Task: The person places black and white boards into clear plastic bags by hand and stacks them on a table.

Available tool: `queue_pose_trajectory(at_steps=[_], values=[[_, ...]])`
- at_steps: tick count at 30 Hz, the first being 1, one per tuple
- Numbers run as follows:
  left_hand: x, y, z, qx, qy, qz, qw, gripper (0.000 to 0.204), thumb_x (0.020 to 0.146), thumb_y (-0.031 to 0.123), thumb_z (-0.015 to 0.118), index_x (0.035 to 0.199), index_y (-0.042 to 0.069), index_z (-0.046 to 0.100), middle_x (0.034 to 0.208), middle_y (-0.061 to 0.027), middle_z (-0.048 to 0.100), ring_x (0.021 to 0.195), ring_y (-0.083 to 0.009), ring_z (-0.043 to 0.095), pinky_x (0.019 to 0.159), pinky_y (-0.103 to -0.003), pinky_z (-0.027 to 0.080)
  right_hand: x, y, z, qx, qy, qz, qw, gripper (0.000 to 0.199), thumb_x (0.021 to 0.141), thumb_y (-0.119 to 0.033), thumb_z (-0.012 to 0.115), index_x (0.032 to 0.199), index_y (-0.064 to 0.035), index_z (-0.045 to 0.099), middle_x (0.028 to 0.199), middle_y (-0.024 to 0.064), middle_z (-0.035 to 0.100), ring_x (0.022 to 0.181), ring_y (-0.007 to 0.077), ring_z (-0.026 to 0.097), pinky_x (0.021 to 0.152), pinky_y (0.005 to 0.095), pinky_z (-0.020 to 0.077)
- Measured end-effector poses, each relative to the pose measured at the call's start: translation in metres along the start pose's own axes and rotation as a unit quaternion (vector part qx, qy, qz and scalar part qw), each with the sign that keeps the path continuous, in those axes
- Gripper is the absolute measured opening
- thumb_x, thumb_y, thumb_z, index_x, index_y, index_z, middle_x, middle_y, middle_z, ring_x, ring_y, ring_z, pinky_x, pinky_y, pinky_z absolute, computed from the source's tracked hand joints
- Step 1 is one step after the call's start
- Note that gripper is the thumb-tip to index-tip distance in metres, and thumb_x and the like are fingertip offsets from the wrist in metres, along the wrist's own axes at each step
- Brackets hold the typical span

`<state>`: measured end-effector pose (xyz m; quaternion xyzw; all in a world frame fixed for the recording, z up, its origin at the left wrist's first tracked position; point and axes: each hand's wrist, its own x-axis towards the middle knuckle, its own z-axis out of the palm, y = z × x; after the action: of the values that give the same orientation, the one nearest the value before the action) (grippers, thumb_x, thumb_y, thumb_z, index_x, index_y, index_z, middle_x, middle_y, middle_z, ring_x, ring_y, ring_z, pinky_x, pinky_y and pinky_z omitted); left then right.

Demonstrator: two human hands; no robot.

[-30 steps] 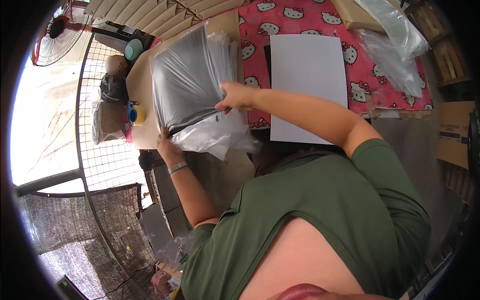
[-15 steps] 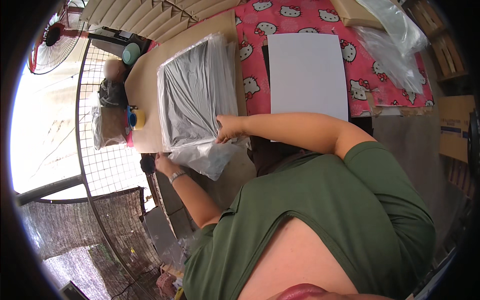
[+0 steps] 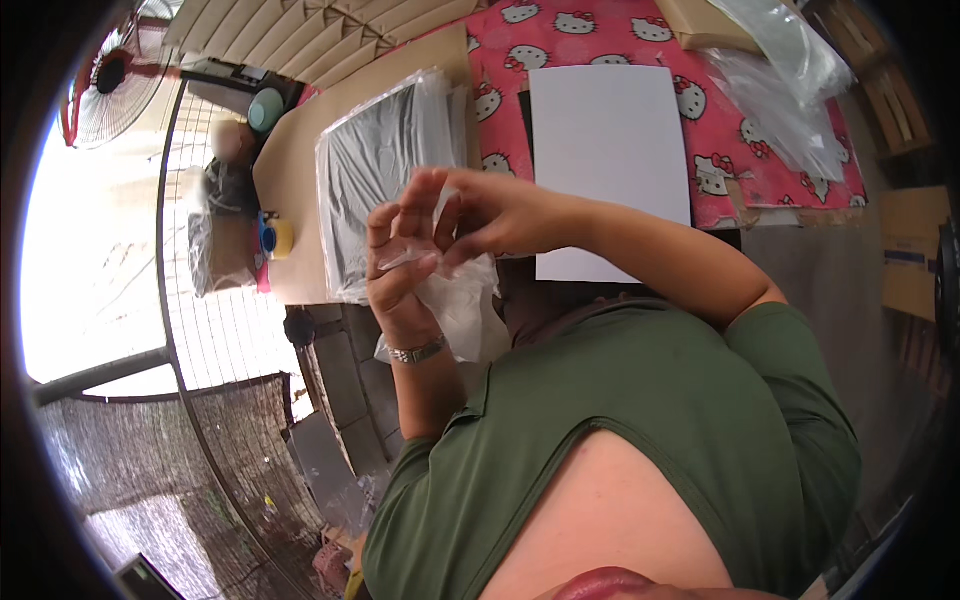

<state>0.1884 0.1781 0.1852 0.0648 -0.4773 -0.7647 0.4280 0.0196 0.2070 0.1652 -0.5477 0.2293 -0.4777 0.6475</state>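
A dark grey flat item in a clear plastic bag (image 3: 395,170) lies on a brown cardboard-coloured board (image 3: 295,190). The bag's loose open end (image 3: 455,305) hangs off the near edge toward me. My left hand (image 3: 400,260) and my right hand (image 3: 480,215) meet above that loose end. Both pinch the thin clear plastic between the fingertips. A metal watch band (image 3: 418,351) sits on my left wrist.
A white sheet (image 3: 608,150) lies on a red patterned cloth (image 3: 770,160) to the right. Clear plastic bags (image 3: 780,80) pile up at the far right. A tape roll (image 3: 277,238) sits at the board's left edge beside a wire fence (image 3: 215,330). A red fan (image 3: 105,75) stands at upper left.
The bagged item has been laid flat on the board. Both hands came off its sides and drew together at the loose bag end, closer to me.
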Motion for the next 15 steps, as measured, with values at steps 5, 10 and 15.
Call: queue_pose_trajectory(at_steps=[5,10,15], values=[[0.017,-0.028,0.012,-0.061,0.009,-0.016,0.998,0.07,0.064,-0.009,0.05,0.131,0.012,0.043,0.144,-0.0234,0.017,0.135,-0.0358,0.017,0.111,-0.042,0.018,-0.059,-0.021,-0.03,-0.032,0.162,0.009,0.986,0.072,0.081,-0.007,0.065,0.139,-0.0078,0.022,0.086,0.0075,0.058,0.079,0.0125,0.057,0.071,0.0248,0.0469],[0.026,-0.049,0.038,-0.065,0.042,-0.056,0.995,0.075,0.069,-0.004,0.063,0.135,0.007,0.031,0.142,-0.0189,0.027,0.132,-0.0264,0.028,0.109,-0.037,0.024,-0.066,-0.016,0.001,-0.11,0.213,0.0,0.971,0.054,0.083,-0.005,0.062,0.131,-0.0051,0.037,0.082,0.0019,0.057,0.073,0.0079,0.053,0.071,0.0219,0.0437],[0.024,-0.044,0.042,0.049,0.075,-0.119,0.989,0.066,0.071,-0.012,0.056,0.132,0.001,0.035,0.137,-0.0192,0.035,0.129,-0.0268,0.033,0.105,-0.038,0.03,-0.079,-0.021,-0.029,-0.072,0.256,-0.032,0.963,0.027,0.084,0.0,0.057,0.112,-0.0015,0.055,0.081,-0.0002,0.055,0.075,0.006,0.051,0.069,0.0206,0.0427]])
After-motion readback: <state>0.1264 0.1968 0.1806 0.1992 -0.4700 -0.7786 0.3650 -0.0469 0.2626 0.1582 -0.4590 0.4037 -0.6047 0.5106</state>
